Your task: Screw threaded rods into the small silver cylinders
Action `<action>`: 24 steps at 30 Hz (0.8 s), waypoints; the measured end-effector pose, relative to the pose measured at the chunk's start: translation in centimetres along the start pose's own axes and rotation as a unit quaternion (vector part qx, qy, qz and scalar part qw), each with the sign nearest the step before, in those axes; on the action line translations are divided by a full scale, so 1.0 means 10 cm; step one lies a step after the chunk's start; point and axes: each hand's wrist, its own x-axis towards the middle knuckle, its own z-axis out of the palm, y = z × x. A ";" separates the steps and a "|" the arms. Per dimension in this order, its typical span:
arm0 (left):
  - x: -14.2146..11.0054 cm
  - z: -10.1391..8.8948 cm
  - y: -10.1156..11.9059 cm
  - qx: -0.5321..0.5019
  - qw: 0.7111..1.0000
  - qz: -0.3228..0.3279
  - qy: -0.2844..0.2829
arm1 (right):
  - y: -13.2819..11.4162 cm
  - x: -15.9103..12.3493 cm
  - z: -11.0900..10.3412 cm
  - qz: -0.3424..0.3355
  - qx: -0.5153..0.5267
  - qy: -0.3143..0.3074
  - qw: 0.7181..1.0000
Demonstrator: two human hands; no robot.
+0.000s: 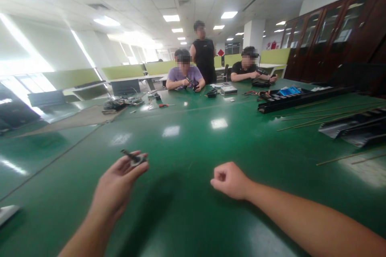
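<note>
My left hand (116, 182) is raised over the green table (181, 140), thumb and fingers closed on a small metal part with a shaft (135, 158). Its dark rod points up and left, and a greyish, flatter piece sits at the fingertips; blur hides the finer detail. To the right, my right hand (230, 180) is curled into a loose fist low over the tabletop. Nothing shows in the hollow between its fingers. The two hands are well apart.
Black metal channels (358, 128) and thin rods (310, 124) lie at the right. A screwdriver (164, 105) and a heap of parts (116, 104) are at the far left. Across the table two people sit holding tools; another person (204, 58) stands behind.
</note>
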 end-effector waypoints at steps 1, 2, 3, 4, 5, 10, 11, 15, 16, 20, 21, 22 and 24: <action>0.01 0.22 -0.05 -0.062 0.997 -0.020 -0.047 | 0.02 0.01 -0.03 0.006 0.006 0.008 1.000; 0.01 0.44 -0.11 -0.104 0.992 -0.029 -0.070 | 0.04 0.02 -0.06 0.012 0.017 0.007 1.000; -0.01 0.64 -0.17 -0.125 0.987 -0.032 -0.096 | 0.06 0.03 -0.09 0.021 0.035 0.002 0.999; -0.05 0.80 -0.23 -0.125 0.983 -0.031 -0.130 | 0.07 0.03 -0.11 0.034 0.057 -0.003 0.998; -0.09 0.92 -0.30 -0.113 0.980 -0.022 -0.162 | 0.08 0.03 -0.12 0.046 0.082 -0.008 0.996; -0.24 1.00 -0.54 0.040 0.950 0.105 -0.290 | 0.06 0.00 -0.04 0.076 0.173 -0.002 0.982; -0.25 0.98 -0.57 0.065 0.942 0.131 -0.303 | 0.05 -0.01 -0.02 0.076 0.169 0.006 0.983; -0.28 0.96 -0.59 0.093 0.925 0.166 -0.328 | 0.02 -0.05 0.04 0.080 0.167 -0.001 0.983; -0.29 0.98 -0.60 0.091 0.926 0.163 -0.327 | 0.02 -0.06 0.04 0.083 0.170 -0.006 0.982; -0.32 1.01 -0.61 0.071 0.927 0.166 -0.329 | 0.02 -0.08 0.04 0.078 0.165 -0.005 0.983; -0.33 1.02 -0.61 0.061 0.925 0.174 -0.333 | 0.02 -0.09 0.03 0.073 0.162 -0.004 0.984; -0.33 1.02 -0.61 0.048 0.922 0.181 -0.338 | 0.01 -0.10 0.03 0.070 0.160 -0.004 0.985; -0.34 1.03 -0.60 0.027 0.919 0.188 -0.345 | 0.00 -0.12 0.02 0.069 0.163 -0.009 0.984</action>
